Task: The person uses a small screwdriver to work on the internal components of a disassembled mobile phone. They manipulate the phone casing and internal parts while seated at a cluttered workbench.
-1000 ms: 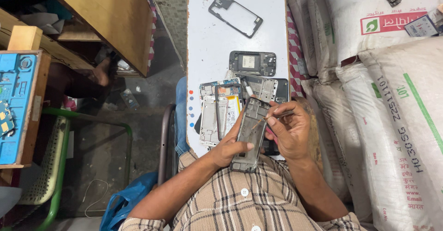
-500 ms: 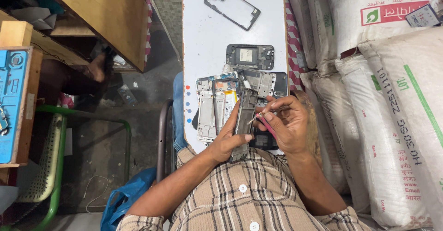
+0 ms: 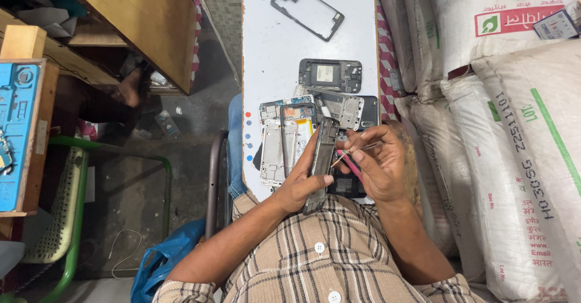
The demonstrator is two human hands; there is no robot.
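While the white desk [image 3: 272, 49] is sitting cluttered with phone frames, the left hand [image 3: 299, 185] is gripping a dark phone [image 3: 322, 158] edge-up above it, the right hand [image 3: 378, 164] pinching what's probably a red-handled pick [image 3: 351, 156]; slipping could gouge the phone.

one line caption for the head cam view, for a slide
Left hand grips a phone frame on edge while the right hand works a pink-handled tool against it, over scattered phone parts on a white board.
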